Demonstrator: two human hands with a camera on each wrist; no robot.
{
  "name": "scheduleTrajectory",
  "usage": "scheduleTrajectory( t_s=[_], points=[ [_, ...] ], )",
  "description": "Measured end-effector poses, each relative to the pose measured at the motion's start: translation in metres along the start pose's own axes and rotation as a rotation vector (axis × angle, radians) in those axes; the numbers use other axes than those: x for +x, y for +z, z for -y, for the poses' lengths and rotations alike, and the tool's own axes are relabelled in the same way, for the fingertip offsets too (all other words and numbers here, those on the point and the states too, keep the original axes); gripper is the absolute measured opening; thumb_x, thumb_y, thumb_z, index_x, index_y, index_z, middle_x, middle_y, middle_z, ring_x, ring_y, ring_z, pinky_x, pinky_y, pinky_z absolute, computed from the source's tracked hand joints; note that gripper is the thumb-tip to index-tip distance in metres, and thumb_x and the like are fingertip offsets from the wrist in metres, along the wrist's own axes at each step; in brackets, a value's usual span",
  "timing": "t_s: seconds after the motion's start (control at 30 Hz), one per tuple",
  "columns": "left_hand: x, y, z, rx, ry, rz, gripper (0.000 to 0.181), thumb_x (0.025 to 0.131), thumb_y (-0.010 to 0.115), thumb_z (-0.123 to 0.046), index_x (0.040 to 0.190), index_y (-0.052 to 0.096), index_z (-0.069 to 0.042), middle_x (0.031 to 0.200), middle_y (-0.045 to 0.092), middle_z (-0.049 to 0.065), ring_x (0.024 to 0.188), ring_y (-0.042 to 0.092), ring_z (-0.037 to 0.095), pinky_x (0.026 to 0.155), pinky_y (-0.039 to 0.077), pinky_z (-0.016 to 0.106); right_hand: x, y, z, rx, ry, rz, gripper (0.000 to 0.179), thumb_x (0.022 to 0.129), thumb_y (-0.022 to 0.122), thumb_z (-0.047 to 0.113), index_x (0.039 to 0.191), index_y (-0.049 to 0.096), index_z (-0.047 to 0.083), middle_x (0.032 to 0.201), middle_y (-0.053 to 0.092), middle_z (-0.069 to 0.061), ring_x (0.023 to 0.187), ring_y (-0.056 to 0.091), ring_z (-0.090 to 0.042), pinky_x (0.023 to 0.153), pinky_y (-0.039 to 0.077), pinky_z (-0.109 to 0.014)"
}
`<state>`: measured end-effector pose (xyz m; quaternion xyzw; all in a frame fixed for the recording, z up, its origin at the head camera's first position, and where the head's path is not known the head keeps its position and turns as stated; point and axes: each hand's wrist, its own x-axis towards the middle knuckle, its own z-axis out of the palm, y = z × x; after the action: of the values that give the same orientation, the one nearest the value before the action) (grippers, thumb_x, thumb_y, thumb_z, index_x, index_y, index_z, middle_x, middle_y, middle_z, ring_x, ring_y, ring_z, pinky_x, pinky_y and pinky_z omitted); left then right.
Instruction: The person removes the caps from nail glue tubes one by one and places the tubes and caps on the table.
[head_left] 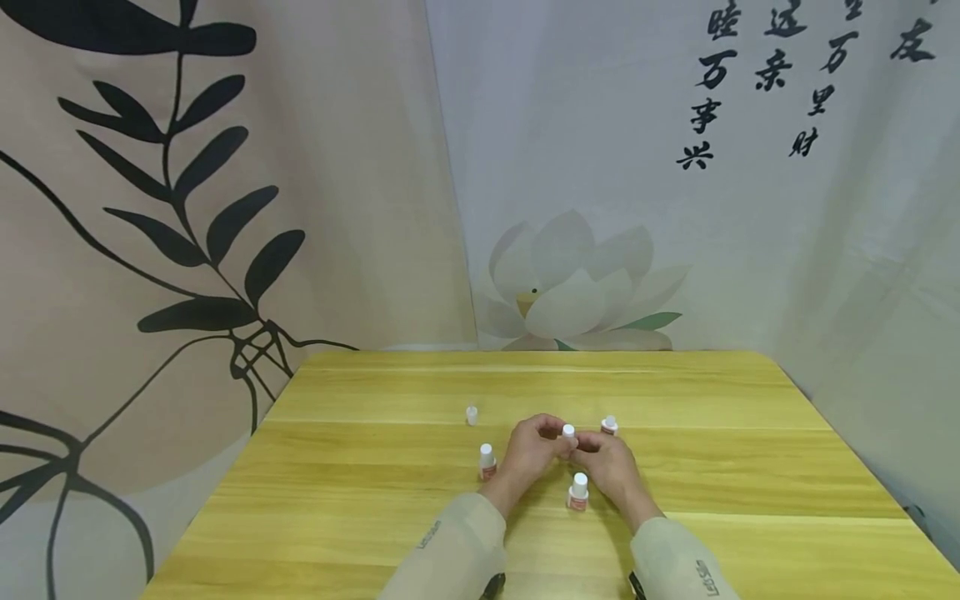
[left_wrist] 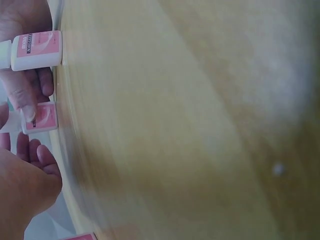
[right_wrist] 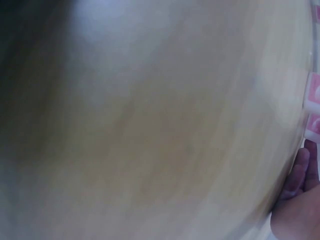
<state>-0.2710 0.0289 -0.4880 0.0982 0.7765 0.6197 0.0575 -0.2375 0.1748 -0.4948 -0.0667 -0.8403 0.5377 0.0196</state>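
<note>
Both hands meet around a small white nail glue bottle (head_left: 568,432) with a pink label, held upright between them. In the left wrist view, my right hand (head_left: 611,468) pinches the body of this bottle (left_wrist: 44,118), its thumb across the label. Fingers of my left hand (head_left: 528,454) are around its white cap end. A second nail glue bottle (head_left: 577,493) stands nearer the front, between the forearms; its label (left_wrist: 37,44) reads clearly in the left wrist view. Only part of the right hand (right_wrist: 297,207) shows at the right wrist view's edge.
Another capped bottle (head_left: 487,462) stands left of the left hand, and one more (head_left: 609,425) stands just behind the right hand. A small whitish piece (head_left: 472,415) is farther back on the left. The wooden table (head_left: 360,500) ends at a printed cloth backdrop (head_left: 375,208).
</note>
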Motion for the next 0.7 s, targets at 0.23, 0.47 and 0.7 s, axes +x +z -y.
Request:
scheduleTrajectory(
  t_s=[0.23, 0.47, 0.7],
  points=[
    [-0.0004, -0.0011, -0.0010, -0.005, 0.012, 0.008, 0.028, 0.084, 0.077, -0.008, 0.112, 0.072, -0.004, 0.098, 0.069, -0.001, 0.091, 0.061, 0.013, 0.079, 0.052, 0.028, 0.0030, 0.0014, -0.0012, 0.002, -0.005, -0.001, 0.018, 0.090, 0.074, 0.016, 0.106, 0.076, 0.008, 0.103, 0.074, -0.004, 0.102, 0.065, -0.023, 0.091, 0.049, -0.044],
    [0.0017, -0.0011, 0.0022, 0.010, 0.023, -0.001, 0.019, 0.084, 0.079, -0.011, 0.101, 0.073, -0.006, 0.092, 0.070, -0.002, 0.087, 0.061, 0.010, 0.076, 0.051, 0.026, 0.0031, 0.0015, -0.0020, -0.010, -0.016, -0.004, 0.020, 0.089, 0.074, 0.020, 0.106, 0.076, 0.008, 0.103, 0.074, -0.004, 0.102, 0.065, -0.023, 0.091, 0.048, -0.044],
    [0.0009, -0.0007, 0.0020, 0.011, 0.020, 0.006, 0.021, 0.083, 0.080, -0.012, 0.102, 0.071, -0.007, 0.092, 0.066, -0.003, 0.087, 0.058, 0.011, 0.079, 0.050, 0.028, 0.0005, 0.0010, 0.0001, 0.010, 0.002, -0.005, 0.019, 0.090, 0.074, 0.016, 0.106, 0.076, 0.007, 0.103, 0.073, -0.004, 0.102, 0.064, -0.023, 0.093, 0.048, -0.046]
  ],
)
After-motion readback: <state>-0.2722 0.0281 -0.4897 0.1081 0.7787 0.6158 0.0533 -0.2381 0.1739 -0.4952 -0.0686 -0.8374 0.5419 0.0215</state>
